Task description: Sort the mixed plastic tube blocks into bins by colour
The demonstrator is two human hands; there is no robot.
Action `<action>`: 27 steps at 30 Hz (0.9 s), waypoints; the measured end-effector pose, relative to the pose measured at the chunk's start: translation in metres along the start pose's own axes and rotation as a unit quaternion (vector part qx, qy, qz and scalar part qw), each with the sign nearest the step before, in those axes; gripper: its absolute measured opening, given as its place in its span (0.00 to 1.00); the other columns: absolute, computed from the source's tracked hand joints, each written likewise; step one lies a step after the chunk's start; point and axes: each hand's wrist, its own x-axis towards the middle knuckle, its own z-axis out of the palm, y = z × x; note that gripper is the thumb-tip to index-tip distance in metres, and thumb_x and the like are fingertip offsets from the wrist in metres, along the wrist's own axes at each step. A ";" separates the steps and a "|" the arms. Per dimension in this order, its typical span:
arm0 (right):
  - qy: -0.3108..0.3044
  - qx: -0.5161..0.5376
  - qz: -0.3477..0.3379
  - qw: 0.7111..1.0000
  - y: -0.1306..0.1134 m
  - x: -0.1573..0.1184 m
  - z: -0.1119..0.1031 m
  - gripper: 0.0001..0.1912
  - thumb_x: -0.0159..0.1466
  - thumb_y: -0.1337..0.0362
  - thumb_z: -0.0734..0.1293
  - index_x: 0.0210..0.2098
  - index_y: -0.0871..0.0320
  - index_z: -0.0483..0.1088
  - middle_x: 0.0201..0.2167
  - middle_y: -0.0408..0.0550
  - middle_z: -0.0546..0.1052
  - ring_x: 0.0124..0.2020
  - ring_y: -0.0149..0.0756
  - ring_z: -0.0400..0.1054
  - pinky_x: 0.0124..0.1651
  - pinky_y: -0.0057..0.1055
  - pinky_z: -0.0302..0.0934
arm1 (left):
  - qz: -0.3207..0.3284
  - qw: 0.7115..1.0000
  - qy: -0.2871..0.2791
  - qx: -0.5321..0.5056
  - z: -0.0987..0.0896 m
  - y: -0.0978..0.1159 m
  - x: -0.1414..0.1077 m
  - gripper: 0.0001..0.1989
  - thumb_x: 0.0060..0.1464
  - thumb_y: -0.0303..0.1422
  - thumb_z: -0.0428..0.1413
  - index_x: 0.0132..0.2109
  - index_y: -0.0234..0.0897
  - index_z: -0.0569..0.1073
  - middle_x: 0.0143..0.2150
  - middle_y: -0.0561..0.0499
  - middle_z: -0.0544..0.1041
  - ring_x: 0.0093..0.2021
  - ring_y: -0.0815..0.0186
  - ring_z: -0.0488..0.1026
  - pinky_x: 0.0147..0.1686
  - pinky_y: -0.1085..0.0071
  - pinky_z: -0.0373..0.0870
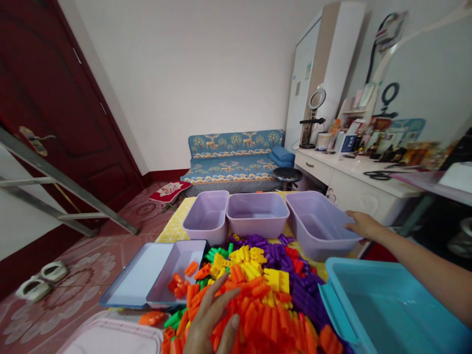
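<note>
My left hand [212, 319] lies over a heap of orange plastic building pieces [263, 317], its fingers spread and nothing gripped between them. Around it are yellow pieces [250, 255], purple pieces [275, 255] and green pieces [175, 318]. On the right, my right hand [361, 223] grips the side rim of a lilac plastic bin [320, 248]; some of its fingers are hidden. Beside that bin stand a middle lilac bin [258, 226] and a left lilac bin [206, 233]. No pieces show inside these three bins.
A shallow tray [158, 280] with a few orange pieces lies left of the heap. A pale lid [118, 337] sits near the front left, a turquoise tub [398, 295] at the right. Beyond the yellow-covered table [175, 223] are a stool [286, 173] and a sofa [236, 167].
</note>
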 end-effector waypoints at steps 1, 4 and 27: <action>-0.032 -0.006 -0.006 0.999 0.001 0.001 0.001 0.11 0.47 0.79 0.69 0.19 0.57 0.70 0.18 0.45 0.71 0.22 0.35 0.65 0.34 0.34 0.58 | 0.001 1.000 0.002 -0.002 0.000 0.001 0.000 0.17 0.58 0.45 0.52 0.48 0.46 0.78 0.62 0.43 0.67 0.58 0.52 0.69 0.47 0.64 0.76; -0.094 -0.022 -0.018 0.995 0.005 0.003 0.005 0.11 0.47 0.79 0.69 0.20 0.57 0.70 0.21 0.45 0.72 0.27 0.37 0.68 0.41 0.34 0.59 | 0.004 1.000 0.007 -0.006 0.000 0.005 -0.001 0.17 0.58 0.45 0.52 0.48 0.46 0.78 0.61 0.44 0.68 0.57 0.53 0.70 0.46 0.64 0.77; -0.224 -0.050 0.023 0.973 -0.003 -0.021 0.003 0.23 0.55 0.63 0.69 0.49 0.62 0.66 0.23 0.48 0.74 0.14 0.33 0.66 0.17 0.28 0.54 | -0.005 1.000 0.015 -0.020 -0.003 0.009 -0.001 0.16 0.57 0.45 0.53 0.47 0.46 0.78 0.63 0.45 0.66 0.59 0.53 0.69 0.46 0.67 0.76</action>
